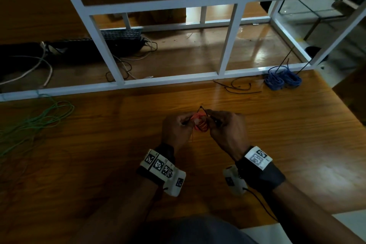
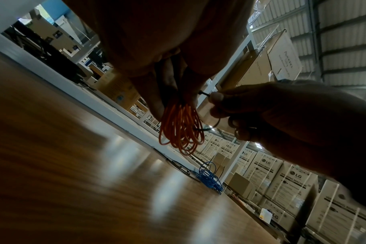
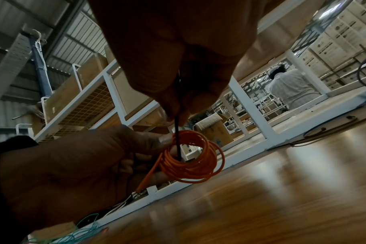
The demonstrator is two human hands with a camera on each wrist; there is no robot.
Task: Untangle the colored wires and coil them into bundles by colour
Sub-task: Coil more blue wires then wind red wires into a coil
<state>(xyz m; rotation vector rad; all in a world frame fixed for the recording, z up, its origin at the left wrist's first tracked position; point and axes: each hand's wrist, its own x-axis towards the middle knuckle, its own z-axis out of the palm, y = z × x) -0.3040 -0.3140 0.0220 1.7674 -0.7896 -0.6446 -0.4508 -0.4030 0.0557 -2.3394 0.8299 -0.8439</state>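
The orange wire coil (image 1: 201, 125) is held above the middle of the wooden table (image 1: 277, 134), between both hands. The left hand (image 1: 175, 131) pinches the coil's gathered turns together with one end of a black cable tie (image 3: 179, 140); the right hand (image 1: 227, 130) pinches the tie's other end, which passes through the coil's centre. The step in hand appears to be binding the finished coil. To do it well, the left hand's grip should keep the turns stacked so none springs loose, while the right feeds the tail into the tie's head and draws it snug, not so tight as to kink the wire. Blue wire bundles (image 1: 283, 80) lie coiled at the table's far right; loose green wire (image 1: 35, 123) at the left awaits coiling
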